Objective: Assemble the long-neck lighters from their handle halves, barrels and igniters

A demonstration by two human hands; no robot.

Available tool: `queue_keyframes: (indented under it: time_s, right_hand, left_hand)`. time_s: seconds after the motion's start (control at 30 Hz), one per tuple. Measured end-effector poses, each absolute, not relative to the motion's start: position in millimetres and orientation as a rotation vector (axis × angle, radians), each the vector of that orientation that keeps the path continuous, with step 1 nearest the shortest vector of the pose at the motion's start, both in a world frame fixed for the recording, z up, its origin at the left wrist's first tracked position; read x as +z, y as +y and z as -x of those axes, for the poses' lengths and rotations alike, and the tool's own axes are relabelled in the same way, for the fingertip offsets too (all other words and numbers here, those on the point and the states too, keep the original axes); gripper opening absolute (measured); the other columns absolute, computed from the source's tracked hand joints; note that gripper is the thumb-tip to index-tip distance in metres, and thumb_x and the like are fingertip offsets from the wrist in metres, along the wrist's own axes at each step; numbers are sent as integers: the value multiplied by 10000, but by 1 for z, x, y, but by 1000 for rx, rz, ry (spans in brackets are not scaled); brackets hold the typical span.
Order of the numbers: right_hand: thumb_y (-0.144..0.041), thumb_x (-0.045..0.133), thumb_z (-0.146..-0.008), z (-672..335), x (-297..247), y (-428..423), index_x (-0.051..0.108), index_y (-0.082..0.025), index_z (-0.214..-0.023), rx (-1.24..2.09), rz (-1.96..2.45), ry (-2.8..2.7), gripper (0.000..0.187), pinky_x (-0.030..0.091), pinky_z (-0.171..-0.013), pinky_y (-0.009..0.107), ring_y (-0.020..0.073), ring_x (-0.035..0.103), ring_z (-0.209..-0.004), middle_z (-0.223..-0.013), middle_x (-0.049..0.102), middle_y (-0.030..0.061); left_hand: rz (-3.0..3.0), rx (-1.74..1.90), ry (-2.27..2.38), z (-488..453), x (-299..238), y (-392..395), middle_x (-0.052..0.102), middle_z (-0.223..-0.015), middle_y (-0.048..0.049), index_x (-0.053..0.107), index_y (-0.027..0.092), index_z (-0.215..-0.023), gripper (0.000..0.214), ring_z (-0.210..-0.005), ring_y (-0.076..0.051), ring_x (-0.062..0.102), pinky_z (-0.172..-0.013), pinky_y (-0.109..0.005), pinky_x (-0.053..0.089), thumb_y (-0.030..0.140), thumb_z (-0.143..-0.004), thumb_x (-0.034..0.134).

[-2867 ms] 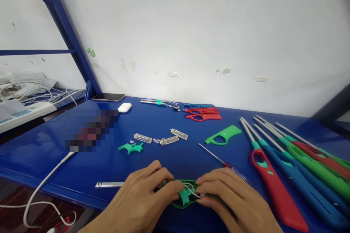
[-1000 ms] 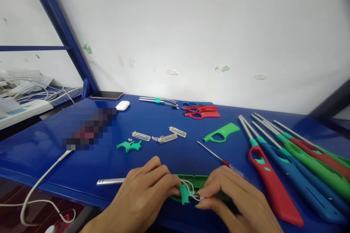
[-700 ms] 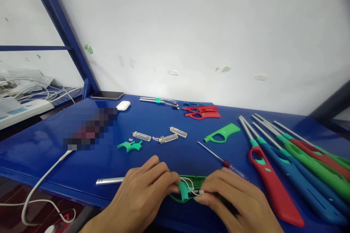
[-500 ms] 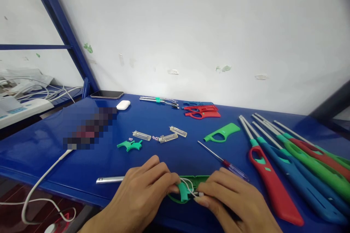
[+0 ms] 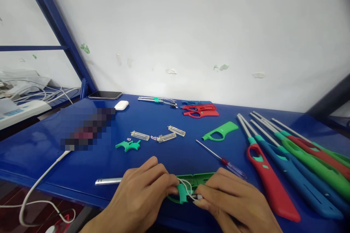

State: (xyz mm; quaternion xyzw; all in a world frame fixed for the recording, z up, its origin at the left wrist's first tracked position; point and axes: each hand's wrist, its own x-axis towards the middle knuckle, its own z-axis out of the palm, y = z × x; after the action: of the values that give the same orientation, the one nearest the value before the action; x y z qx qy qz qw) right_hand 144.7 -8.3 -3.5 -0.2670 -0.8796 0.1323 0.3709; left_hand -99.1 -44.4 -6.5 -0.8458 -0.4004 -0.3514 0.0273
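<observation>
A green lighter handle shell (image 5: 194, 180) lies near the front edge of the blue table (image 5: 41, 145), its metal tube (image 5: 108, 181) sticking out to the left. My left hand (image 5: 142, 193) grips the shell's left part, fingers curled by a teal trigger piece (image 5: 181, 191). My right hand (image 5: 232, 200) pinches the end of thin white wires (image 5: 188, 187) beside that trigger, fingers pressed together. Much of the shell is hidden under both hands.
A screwdriver with red collar (image 5: 218, 157) lies just behind my right hand. Several finished long lighters (image 5: 270, 178) fill the right side. A green half shell (image 5: 218, 131), clear tubes (image 5: 167, 137), teal triggers (image 5: 128, 145), red and blue shells (image 5: 201, 110), phone (image 5: 105, 95) and earbud case (image 5: 121, 105) lie farther back.
My right fingers have shifted a little along the white wires next to the teal trigger. The left hand keeps its grip, and the view has drifted slightly.
</observation>
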Motion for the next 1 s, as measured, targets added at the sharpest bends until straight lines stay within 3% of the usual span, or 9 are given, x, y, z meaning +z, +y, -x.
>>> queue_keyframes:
  time_s: [0.27, 0.47, 0.6, 0.73, 1.0]
  right_hand:
    - [-188, 515, -1084, -145, -5, -10, 716, -241, -851, 268, 727, -2313, 312, 607, -744, 254, 129, 671, -624, -726, 707, -12]
    - [-233, 585, -1064, -150, -11, -7, 775, -275, -1050, 187, 803, -2316, 195, 613, -717, 266, 149, 704, -734, -891, 762, 3]
    - [-262, 653, -1035, -153, -12, -7, 773, -311, -1146, 154, 853, -2284, 170, 627, -788, 281, 150, 720, -797, -964, 749, 2]
    - [-270, 630, -1052, -150, -9, -7, 781, -303, -1073, 183, 827, -2249, 156, 622, -741, 250, 144, 728, -790, -927, 752, -4]
    - [-342, 552, -1096, -146, -6, -6, 793, -288, -978, 231, 813, -2229, 274, 613, -675, 212, 132, 733, -708, -860, 772, -6]
  left_hand:
    - [2637, -969, -1307, 99, -7, -46, 655, -804, 10, 646, 213, -1001, 268, -714, -184, 539, -639, -312, 413, 36, -1067, 456]
    - [2594, -977, -1266, 100, 0, -42, 720, -867, -1, 681, 213, -1080, 234, -749, -182, 571, -685, -310, 478, 115, -1107, 470]
    - [2652, -976, -1279, 104, -2, -42, 751, -995, -4, 681, 228, -1188, 356, -808, -185, 586, -753, -334, 518, -25, -1022, 493]
    - [2692, -952, -1347, 105, -4, -43, 748, -1047, -10, 666, 249, -1272, 523, -846, -204, 570, -743, -344, 547, -105, -937, 476]
    - [2663, -824, -1367, 102, -2, -43, 730, -1070, -47, 679, 236, -1246, 538, -829, -226, 552, -693, -361, 591, -109, -904, 448]
